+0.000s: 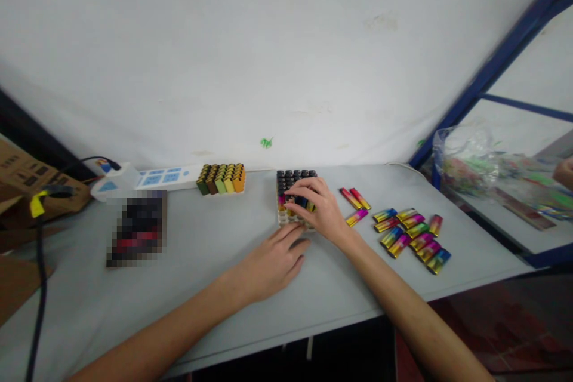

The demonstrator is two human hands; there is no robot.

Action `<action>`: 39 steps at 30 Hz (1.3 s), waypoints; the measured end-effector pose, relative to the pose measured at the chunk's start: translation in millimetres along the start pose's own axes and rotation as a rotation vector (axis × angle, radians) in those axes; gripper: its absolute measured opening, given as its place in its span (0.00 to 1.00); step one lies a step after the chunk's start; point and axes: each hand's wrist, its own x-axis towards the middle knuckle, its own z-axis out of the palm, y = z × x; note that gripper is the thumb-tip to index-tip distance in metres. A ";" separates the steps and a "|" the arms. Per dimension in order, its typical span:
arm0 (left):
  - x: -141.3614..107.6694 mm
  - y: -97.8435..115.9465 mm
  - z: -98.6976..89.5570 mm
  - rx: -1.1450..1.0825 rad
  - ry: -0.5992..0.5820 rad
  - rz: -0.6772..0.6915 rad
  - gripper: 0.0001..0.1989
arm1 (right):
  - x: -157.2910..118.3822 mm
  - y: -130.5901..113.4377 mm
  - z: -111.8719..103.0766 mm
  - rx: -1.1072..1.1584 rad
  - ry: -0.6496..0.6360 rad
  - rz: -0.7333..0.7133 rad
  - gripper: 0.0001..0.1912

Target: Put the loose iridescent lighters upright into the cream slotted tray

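Tray position: the white tray (283, 219) is set just below the centre of the frame, on the grey table (340, 304).
Tray fill: standing lighters (295, 175), black tops up, are seen packed in the far rows; bare cells are seen along the near edge.
Right hand: the right hand (326, 208) is held over the tray, thumb and forefinger curved to a narrow gap above the nearer lighters; whether one is gripped cannot be told.
Left hand: the left hand (274, 264) is laid low at the tray's near edge, fingers extended together, nothing seen held.
Loose stock: loose lighters (422, 242) are scattered on their sides, right of centre.
Second tray: a filled block of green-to-orange lighters (230, 186) is stood left of centre, by the power strip (165, 178).
Step in hand: judged to be the seating or straightening of lighters, row partly filled.
Next move: an upright, aligned entry into a bare cell is called for, neighbours left undisturbed and the tray steadied.
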 end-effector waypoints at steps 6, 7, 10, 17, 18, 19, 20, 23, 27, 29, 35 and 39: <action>0.7 0.2 -0.6 -0.008 0.001 0.001 0.13 | -2.2 7.3 3.4 -0.070 -0.023 0.005 0.09; 0.6 0.1 -0.6 -0.005 0.006 0.001 0.12 | -1.8 7.3 3.0 -0.069 -0.016 -0.011 0.09; 0.2 0.0 -0.4 -0.007 0.024 -0.001 0.12 | -0.1 6.3 2.3 -0.055 0.011 -0.031 0.09; 0.4 -0.5 0.5 -0.028 0.015 -0.004 0.11 | -0.8 7.0 8.1 -0.100 -0.087 -0.049 0.07; 0.7 -0.4 0.3 -0.028 0.015 -0.004 0.11 | -1.3 7.4 8.9 -0.110 -0.093 -0.048 0.08; 0.9 -0.3 -0.1 -0.028 0.012 -0.006 0.12 | -1.9 7.6 9.5 -0.119 -0.093 -0.046 0.08; 1.2 -0.1 -0.6 -0.029 0.007 -0.007 0.12 | -2.4 7.6 9.8 -0.125 -0.087 -0.042 0.08; 1.4 0.2 -2.4 -0.022 -0.002 -0.012 0.12 | -2.9 5.3 9.4 -0.138 -0.067 -0.038 0.08; -0.4 -1.0 -2.1 -0.021 0.028 -0.005 0.12 | 2.7 -0.8 -0.4 -0.137 -0.087 -0.037 0.12; -1.6 -2.0 -0.9 -0.017 0.043 -0.001 0.12 | 7.9 0.8 -14.6 -0.147 -0.057 -0.009 0.14; -3.9 -4.4 -0.6 -0.016 0.030 0.005 0.13 | -4.1 41.6 -100.5 -0.432 0.169 0.307 0.19; -4.6 -7.0 0.6 -0.012 0.035 0.016 0.15 | -54.8 66.4 -156.9 -0.659 0.045 0.497 0.29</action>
